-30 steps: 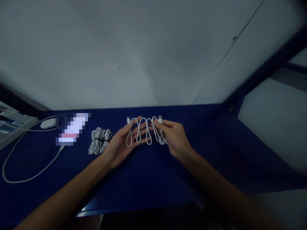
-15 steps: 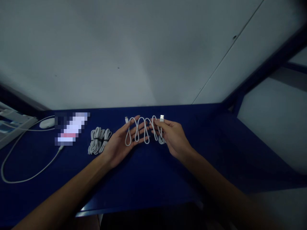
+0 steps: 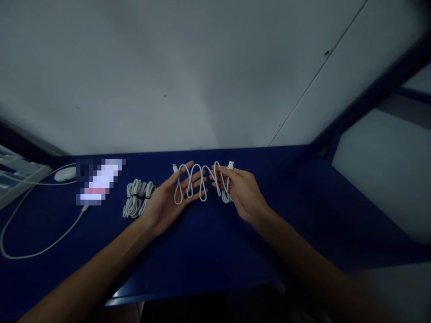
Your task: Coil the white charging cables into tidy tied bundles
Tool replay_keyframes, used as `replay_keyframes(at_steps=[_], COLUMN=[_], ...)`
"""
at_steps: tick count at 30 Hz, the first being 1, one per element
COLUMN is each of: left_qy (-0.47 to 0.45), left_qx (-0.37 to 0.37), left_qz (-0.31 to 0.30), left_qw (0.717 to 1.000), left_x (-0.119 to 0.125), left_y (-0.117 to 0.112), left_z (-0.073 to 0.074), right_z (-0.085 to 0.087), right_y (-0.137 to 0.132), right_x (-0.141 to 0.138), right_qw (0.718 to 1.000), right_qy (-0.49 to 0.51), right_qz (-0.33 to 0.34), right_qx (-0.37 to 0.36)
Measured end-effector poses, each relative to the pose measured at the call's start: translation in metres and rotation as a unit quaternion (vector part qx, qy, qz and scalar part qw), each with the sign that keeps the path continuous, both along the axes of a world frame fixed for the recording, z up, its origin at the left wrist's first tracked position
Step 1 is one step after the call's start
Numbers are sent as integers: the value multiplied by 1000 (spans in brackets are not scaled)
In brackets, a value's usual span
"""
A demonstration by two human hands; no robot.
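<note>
A white USB cable (image 3: 202, 200) stretches in wavy loops between my two hands, above the blue table. My left hand (image 3: 162, 208) lies palm up on the left, its thumb on the cable near the small metal-tipped connector (image 3: 174, 168); its fingers extend behind the loops. On the right, my right hand (image 3: 247, 194) pinches the cable just below the USB-A plug (image 3: 230, 165), which points up. More gathered loops hang under the right fingers. Beside my left wrist lie white cable bundles (image 3: 135, 199) tied with black bands.
A lit, blurred-out phone (image 3: 103, 179) lies to the left with a white charging cord (image 3: 67, 238) attached. Near it are a white oval device (image 3: 65, 174) and a white tray (image 3: 25, 186) at the edge. A pale wall (image 3: 202, 80) rises behind the blue table (image 3: 208, 255).
The left end of the cable has moved slightly left, spreading the loops a little wider. The USB-A plug has turned and shifted slightly right in my right hand.
</note>
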State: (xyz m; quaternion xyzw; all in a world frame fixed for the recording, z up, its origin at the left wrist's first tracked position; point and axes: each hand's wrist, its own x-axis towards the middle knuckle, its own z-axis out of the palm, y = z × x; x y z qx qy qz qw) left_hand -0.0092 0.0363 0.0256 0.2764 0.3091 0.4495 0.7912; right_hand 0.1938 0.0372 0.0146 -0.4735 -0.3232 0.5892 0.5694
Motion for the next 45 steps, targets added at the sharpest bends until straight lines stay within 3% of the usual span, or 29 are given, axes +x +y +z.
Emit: replay_keyframes(at_steps=[15, 28, 35, 41, 45], left_qy=[16, 2, -1, -14, -13], left_qx=[0, 2, 4, 14, 12], left_qz=[18, 3, -16, -63, -91], left_qw=[1000, 1000, 1000, 998, 996], left_x=[1, 6, 7, 8, 8], left_y=[0, -4, -5, -9, -11], left_z=[4, 5, 3, -2, -7], right_z=[8, 0, 4, 7, 6], right_y=[-1, -4, -10, -12, -13], right_x=[-3, -6, -9, -11, -11], right_qw=[999, 998, 996, 982, 981], right_qy=[34, 28, -41, -179, -151], right_qz=[-19, 51, 66, 46, 107], right_qx=[-24, 7, 41, 44, 62])
